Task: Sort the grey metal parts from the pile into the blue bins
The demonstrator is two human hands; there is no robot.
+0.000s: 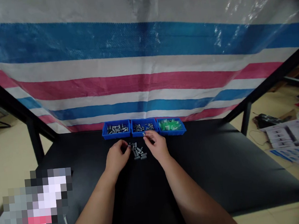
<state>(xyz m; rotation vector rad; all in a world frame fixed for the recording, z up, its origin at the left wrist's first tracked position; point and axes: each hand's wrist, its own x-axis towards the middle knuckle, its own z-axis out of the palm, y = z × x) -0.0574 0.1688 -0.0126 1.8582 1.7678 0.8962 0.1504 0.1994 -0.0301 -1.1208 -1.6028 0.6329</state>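
My left hand (116, 157) is curled at the left edge of a loose pile of small metal cylinders (137, 152), its fingertips touching or nearly touching the pile. My right hand (155, 145) reaches just above the pile and pinches a small metal cylinder (144, 134) between finger and thumb. Behind them, on the black table (196, 163), stand several blue plastic bins in a row. The left bin (116, 136) and middle bin (141, 134) hold metal cylinders, and the right bin (173, 133) holds green parts.
A striped plastic tarp (136, 83) hangs behind the table, between black metal legs (246, 117). Printed papers (292, 134) and a dark cable lie on the floor at right. A pixelated blurred object (37, 205) covers the lower left of the view.
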